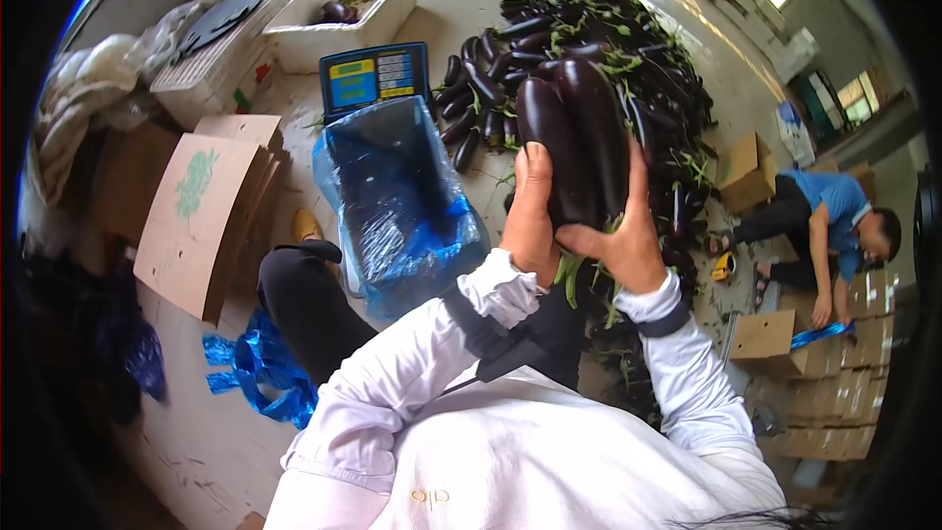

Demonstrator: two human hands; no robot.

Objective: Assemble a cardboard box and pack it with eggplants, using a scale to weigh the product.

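Observation:
Two dark purple eggplants are held side by side between my hands, tilted up with their green stems toward me. My left hand grips them along the left side. On the opposite side, my right hand presses the other eggplant, its thumb across the lower end. Left of my hands stands a box lined with blue plastic film; a bare dark interior shows inside. A digital scale display is at the far end of that box. Beyond my hands spreads a large heap of eggplants on the floor.
Flattened cardboard boxes lean at the left, near crumpled blue plastic film. A white foam crate holds a few eggplants. At the right, another person bends over an open carton beside a yellow tape dispenser.

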